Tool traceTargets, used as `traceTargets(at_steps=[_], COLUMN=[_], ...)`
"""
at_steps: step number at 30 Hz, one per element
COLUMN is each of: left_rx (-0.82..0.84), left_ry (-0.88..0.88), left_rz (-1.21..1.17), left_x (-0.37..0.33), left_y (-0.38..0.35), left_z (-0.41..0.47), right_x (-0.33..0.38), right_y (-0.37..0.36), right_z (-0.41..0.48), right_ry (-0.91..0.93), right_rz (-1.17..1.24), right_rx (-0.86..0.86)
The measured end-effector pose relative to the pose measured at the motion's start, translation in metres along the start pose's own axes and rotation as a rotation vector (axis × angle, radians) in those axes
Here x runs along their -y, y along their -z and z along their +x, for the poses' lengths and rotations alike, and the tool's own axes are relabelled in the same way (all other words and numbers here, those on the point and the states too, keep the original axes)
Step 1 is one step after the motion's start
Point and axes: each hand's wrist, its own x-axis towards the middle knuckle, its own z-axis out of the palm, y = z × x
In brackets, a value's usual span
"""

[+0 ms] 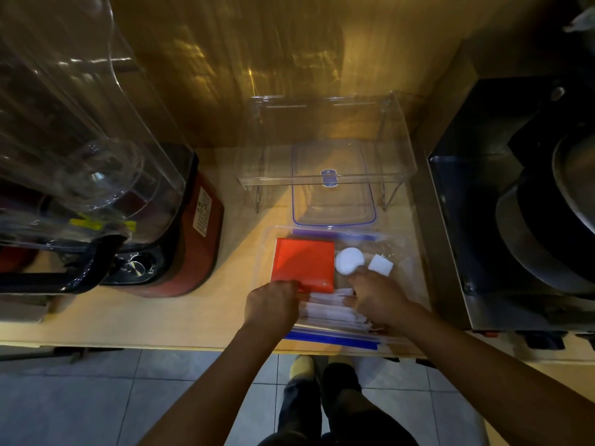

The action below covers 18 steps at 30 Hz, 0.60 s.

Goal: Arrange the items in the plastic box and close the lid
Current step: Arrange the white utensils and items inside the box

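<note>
A clear plastic box [406, 252] with blue clips sits at the counter's front edge. Inside lie a red flat packet [304, 263], a white round piece [349, 259], a white square piece [380, 264] and a stack of white paper-wrapped sticks [328, 309]. My left hand [272, 305] is closed on the left end of the sticks, by the red packet's near corner. My right hand [375, 300] rests on the sticks' right part, fingertips touching the round piece. The clear lid [333, 206] with a blue rim lies just behind the box.
A clear acrylic stand [322, 175] rises over the lid at the back. A red blender base with a clear jug [180, 233] stands on the left. A black metal appliance [515, 204] stands on the right. Tiled floor and my feet show below the counter edge.
</note>
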Motion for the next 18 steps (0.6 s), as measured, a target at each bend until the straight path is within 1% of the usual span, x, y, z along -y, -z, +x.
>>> traceTargets(at_steps=[1, 4, 5, 8, 9, 12, 13, 16, 18], left_rx=[-0.005, -0.041, -0.057, -0.078, -0.066, 0.017, 0.055, 0.200, 0.301], left_ry=[0.010, 0.021, 0.020, 0.000, -0.005, -0.021, -0.053, -0.246, -0.317], left_rz=[0.009, 0.006, 0.004, 0.014, 0.021, 0.004, -0.001, -0.024, -0.050], left_x=[-0.001, -0.004, -0.004, -0.003, -0.003, -0.002, -0.001, -0.002, -0.005], left_y=[0.000, 0.001, 0.001, 0.001, 0.002, 0.003, 0.003, 0.006, 0.009], left_z=[0.000, 0.000, -0.001, -0.003, -0.003, -0.001, 0.000, 0.005, 0.011], right_x=[-0.001, -0.002, -0.003, -0.005, -0.004, 0.001, 0.003, 0.007, 0.007], right_y=[-0.001, -0.008, -0.011, -0.020, -0.022, -0.023, -0.023, -0.021, -0.014], right_z=[0.001, 0.001, 0.000, 0.000, 0.001, 0.003, 0.003, -0.002, -0.006], right_ry=[0.014, 0.074, 0.088, 0.130, 0.133, 0.126, 0.131, 0.129, 0.146], right_rz=[-0.011, 0.060, 0.043, -0.147, -0.160, -0.067, -0.028, 0.126, 0.154], right_rx=[0.013, 0.063, 0.056, -0.022, -0.016, 0.057, 0.060, 0.051, 0.078])
